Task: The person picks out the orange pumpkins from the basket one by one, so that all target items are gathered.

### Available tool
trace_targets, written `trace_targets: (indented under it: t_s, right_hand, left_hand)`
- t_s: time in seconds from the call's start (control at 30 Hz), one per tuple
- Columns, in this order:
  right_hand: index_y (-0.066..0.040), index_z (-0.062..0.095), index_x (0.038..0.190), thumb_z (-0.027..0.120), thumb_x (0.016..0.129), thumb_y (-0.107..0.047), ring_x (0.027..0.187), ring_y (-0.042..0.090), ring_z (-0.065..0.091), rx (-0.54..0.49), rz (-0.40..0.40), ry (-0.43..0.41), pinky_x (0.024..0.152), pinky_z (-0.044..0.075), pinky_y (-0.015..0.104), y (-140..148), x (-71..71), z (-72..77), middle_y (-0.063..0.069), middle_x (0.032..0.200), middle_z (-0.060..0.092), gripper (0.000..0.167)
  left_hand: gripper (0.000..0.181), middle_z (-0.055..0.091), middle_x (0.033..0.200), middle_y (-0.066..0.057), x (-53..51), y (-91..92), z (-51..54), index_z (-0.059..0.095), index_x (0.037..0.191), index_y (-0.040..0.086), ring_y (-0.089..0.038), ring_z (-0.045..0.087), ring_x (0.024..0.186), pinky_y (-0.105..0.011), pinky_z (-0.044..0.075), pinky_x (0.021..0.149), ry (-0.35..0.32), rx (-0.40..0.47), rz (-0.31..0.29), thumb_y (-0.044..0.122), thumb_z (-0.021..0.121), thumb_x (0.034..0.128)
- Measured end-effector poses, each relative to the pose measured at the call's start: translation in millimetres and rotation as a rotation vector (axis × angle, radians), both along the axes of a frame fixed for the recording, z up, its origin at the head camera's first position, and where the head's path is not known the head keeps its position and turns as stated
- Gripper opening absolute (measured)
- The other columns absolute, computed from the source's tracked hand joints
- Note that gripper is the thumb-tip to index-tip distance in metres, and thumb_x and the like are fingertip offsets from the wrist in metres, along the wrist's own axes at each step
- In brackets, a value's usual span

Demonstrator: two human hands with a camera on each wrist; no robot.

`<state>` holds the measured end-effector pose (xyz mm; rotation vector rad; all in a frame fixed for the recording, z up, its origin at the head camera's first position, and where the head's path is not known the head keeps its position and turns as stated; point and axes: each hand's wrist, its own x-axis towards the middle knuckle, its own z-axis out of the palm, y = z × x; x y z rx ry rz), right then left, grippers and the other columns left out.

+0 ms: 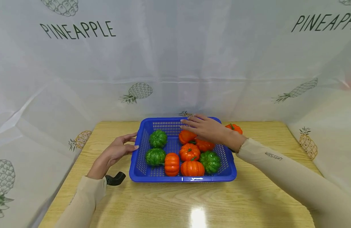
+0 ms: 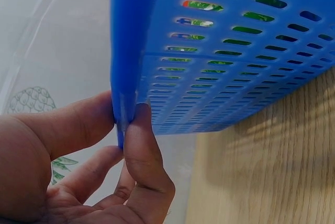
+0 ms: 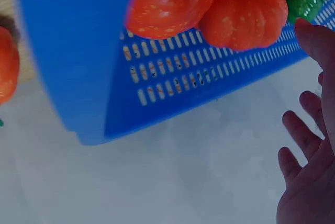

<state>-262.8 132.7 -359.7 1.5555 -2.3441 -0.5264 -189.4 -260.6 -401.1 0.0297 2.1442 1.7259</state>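
A blue basket [image 1: 189, 179] holds several orange and green pumpkins. My left hand [image 1: 119, 150] pinches the basket's left rim between thumb and fingers, as the left wrist view shows of the rim [image 2: 125, 51]. My right hand [image 1: 208, 128] is over the basket's back right part with its fingers stretched out, above an orange pumpkin [image 1: 205, 145] that it partly covers. In the right wrist view the hand [image 3: 314, 145] holds nothing, and orange pumpkins [image 3: 243, 14] lie inside the basket near the thumb.
Another orange pumpkin [image 1: 234, 128] lies outside the basket, beyond its right side, on the wooden table [image 1: 152, 202]. A white curtain [image 1: 175, 63] printed with pineapples hangs behind the table and along both sides. A black strap piece [image 1: 116, 179] is at the left wrist.
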Motion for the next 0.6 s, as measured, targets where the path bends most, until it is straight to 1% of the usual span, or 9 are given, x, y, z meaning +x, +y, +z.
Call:
trace_targets:
  t_s: [0.13,0.2,0.33,0.4,0.6]
  right_hand:
    - [-0.016,0.047,0.161,0.078,0.099,-0.024,0.151,0.029,0.044,0.073,0.005,-0.005,0.127,0.030,0.048,-10,-2.4,-2.0,0.009,0.167,0.042,0.070]
    - [-0.018,0.048,0.160,0.078,0.098,-0.022,0.150,0.030,0.044,0.106,0.015,0.008,0.127,0.031,0.048,-14,-3.6,-3.8,0.008,0.167,0.042,0.069]
    - [-0.020,0.050,0.160,0.075,0.100,-0.012,0.151,0.029,0.044,0.163,0.035,0.033,0.128,0.030,0.046,-20,-5.6,-7.5,0.007,0.168,0.041,0.065]
    - [-0.021,0.050,0.160,0.073,0.099,-0.005,0.151,0.028,0.045,0.183,0.047,0.045,0.128,0.030,0.046,-22,-6.4,-8.9,0.006,0.168,0.041,0.067]
    - [-0.025,0.049,0.161,0.074,0.099,-0.007,0.150,0.025,0.045,0.254,0.078,0.079,0.127,0.032,0.045,-26,-9.6,-12.3,0.002,0.168,0.040,0.069]
  left_hand:
    - [0.074,0.032,0.155,-0.031,-0.6,-0.2,-0.8,0.022,0.168,0.002,-0.011,0.069,0.093,-0.029,0.060,0.088,0.001,-0.001,0.005,0.001,0.061,0.1051]
    - [0.074,0.032,0.155,-0.031,-0.9,0.1,-1.1,0.022,0.168,0.002,-0.011,0.069,0.093,-0.029,0.060,0.088,0.000,-0.001,0.010,0.000,0.061,0.1048]
    - [0.074,0.032,0.155,-0.031,-0.9,0.3,-1.7,0.023,0.168,0.002,-0.010,0.069,0.092,-0.029,0.060,0.087,-0.002,-0.003,0.018,0.000,0.061,0.1046]
    - [0.074,0.032,0.155,-0.031,-1.1,0.3,-2.2,0.023,0.168,0.002,-0.010,0.068,0.092,-0.029,0.060,0.087,-0.001,-0.002,0.021,0.000,0.061,0.1045]
    - [0.074,0.034,0.153,-0.031,-2.1,-0.1,-3.3,0.024,0.168,0.001,-0.010,0.068,0.092,-0.029,0.060,0.088,-0.001,0.004,0.024,-0.001,0.061,0.1042]
